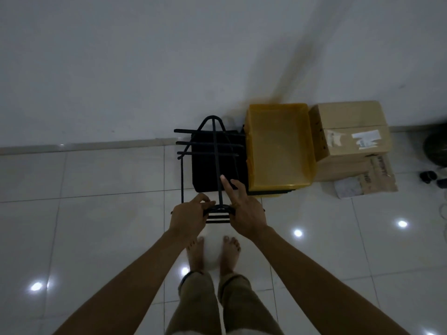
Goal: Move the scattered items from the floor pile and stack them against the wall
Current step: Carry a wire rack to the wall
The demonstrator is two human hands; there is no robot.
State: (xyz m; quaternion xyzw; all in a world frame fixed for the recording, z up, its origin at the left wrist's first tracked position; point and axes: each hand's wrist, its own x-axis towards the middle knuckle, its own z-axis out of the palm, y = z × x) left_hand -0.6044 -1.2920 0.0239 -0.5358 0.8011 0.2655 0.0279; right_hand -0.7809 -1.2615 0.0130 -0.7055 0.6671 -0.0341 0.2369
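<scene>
The person's left hand (pixel 191 215) grips the near end of a black metal wire rack (pixel 214 165), fingers curled round its bars. The right hand (pixel 244 207) steadies the same end, index finger stretched along a bar, the others loose. The rack hangs tilted over a black flat box (pixel 210 175) against the white wall (pixel 121 68), just beside a yellow plastic tray (pixel 278 141) and a brown cardboard box (pixel 350 131).

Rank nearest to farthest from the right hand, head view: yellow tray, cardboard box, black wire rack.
1. black wire rack: touching the right hand, left hand also grips it.
2. yellow tray: just beyond, to the right, by the wall.
3. cardboard box: farthest right, past the tray.
</scene>
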